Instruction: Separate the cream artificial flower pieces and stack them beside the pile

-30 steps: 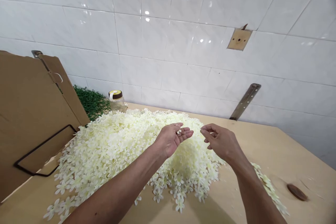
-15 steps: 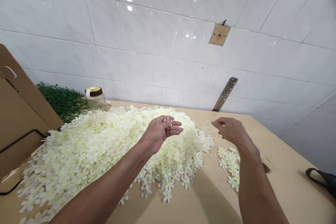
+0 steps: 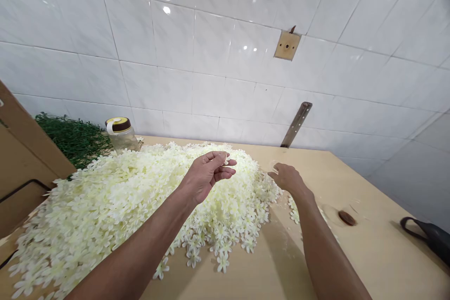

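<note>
"Two bare hands out over the table (image 3: pixel 386 267). What'd each have?"

"Left hand (image 3: pixel 207 173) was palm up, thumb pressed to fingers on a small white bit (image 3: pixel 227 160). Prob. pinched near the tips so it stuck out twd the right hand (image 3: pixel 290 179)."

"And the right?"

"Palm down, fingers curled, narrow gap at the thumb. Nothing showed in it, but can't tell for sure."

"Flowers?"

"Big heap of flowers (image 3: pixel 123 187), under & left of the left hand, reaching near the right one. Prob. kept close for quick grabs. A small cluster (image 3: pixel 293 208) lay apart, by the right forearm."

"Material?"

"Fabric or plastic, couldn't tell: thin white petals, yellowish-green centres. Tabletop was smooth, pale, wood-toned."

"Rest?"

"Clear jar (image 3: pixel 124 141) w/ a brown-&-yellow lid, beyond & left of the left hand; wiry green foliage (image 3: pixel 73 138), prob. plastic, & flat brown cardboard (image 3: pixel 28 159) farther left. Dark oval disc (image 3: pixel 347 218) right of the right hand."
</note>
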Available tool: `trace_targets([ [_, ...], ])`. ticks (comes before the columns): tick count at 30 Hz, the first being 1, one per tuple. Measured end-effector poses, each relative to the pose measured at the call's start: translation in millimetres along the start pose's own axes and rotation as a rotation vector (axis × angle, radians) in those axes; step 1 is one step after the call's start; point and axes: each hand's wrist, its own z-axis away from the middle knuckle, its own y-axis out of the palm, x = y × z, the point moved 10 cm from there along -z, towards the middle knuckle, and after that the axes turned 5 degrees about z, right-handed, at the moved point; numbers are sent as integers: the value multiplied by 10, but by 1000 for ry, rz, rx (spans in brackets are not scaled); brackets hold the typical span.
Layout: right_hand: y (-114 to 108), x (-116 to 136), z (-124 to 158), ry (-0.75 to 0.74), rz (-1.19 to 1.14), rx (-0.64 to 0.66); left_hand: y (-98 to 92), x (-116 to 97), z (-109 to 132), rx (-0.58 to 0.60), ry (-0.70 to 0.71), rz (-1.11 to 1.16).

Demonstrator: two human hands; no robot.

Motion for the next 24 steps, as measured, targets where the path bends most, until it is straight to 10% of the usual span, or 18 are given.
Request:
trace_targets([
  [24,221,-204,-62,85,73,157,34,13,62,5,-48,-58],
])
